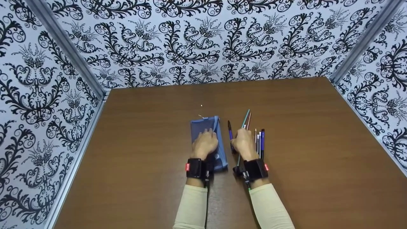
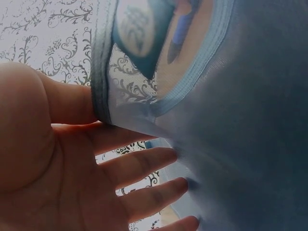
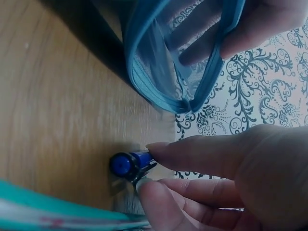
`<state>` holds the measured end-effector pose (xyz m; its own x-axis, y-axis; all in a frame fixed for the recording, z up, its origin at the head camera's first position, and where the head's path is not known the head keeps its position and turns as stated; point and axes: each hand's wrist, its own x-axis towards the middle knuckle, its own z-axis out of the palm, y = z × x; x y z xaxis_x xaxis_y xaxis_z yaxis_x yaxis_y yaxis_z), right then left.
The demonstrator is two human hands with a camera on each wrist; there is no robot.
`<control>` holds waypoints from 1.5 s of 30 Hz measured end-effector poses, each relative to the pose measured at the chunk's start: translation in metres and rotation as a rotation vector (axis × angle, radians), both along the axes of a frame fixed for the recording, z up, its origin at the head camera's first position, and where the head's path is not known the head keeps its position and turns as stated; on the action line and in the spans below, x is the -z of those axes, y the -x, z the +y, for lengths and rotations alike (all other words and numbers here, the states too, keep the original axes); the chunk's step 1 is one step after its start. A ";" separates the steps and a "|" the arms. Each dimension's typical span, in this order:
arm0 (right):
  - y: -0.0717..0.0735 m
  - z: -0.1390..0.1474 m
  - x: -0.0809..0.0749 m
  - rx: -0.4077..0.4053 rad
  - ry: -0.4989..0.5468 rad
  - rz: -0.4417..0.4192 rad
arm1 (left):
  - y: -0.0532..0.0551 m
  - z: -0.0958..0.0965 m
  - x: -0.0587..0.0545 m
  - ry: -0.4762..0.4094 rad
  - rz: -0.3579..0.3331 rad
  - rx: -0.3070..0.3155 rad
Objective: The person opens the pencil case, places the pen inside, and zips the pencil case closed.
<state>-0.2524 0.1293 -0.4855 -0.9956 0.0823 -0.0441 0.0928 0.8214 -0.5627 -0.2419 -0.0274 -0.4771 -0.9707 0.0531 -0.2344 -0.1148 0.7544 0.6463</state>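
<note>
A blue mesh zipper pouch (image 1: 219, 143) lies on the table under my left hand (image 1: 206, 143). In the left wrist view, my thumb and index finger pinch the pouch's zipped edge (image 2: 101, 62) while the other fingers spread against the mesh. The pouch mouth (image 3: 137, 79) gapes toward my right hand (image 1: 244, 143). Thumb and fingertips of that hand pinch a blue pen (image 3: 142, 158) with a dark clip, low over the wood. A teal pencil (image 1: 245, 117) and a reddish pencil (image 1: 249, 121) stick out beyond the right hand; the teal one's near part runs beneath it.
Right of the right hand, several pens and pencils lie side by side, among them a blue pen (image 1: 262, 140). A brown wooden table (image 1: 143, 143) carries everything. Patterned wall panels (image 1: 203, 41) with metal corner posts enclose its back and sides.
</note>
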 end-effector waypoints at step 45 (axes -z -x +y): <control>-0.004 -0.009 -0.001 -0.014 -0.125 -0.031 | 0.001 -0.001 -0.001 -0.012 -0.003 -0.014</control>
<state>-0.2486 0.1201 -0.4842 -0.9951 0.0749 -0.0647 0.0961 0.8864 -0.4528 -0.2424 -0.0279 -0.4764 -0.9707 0.0427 -0.2363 -0.1267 0.7451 0.6549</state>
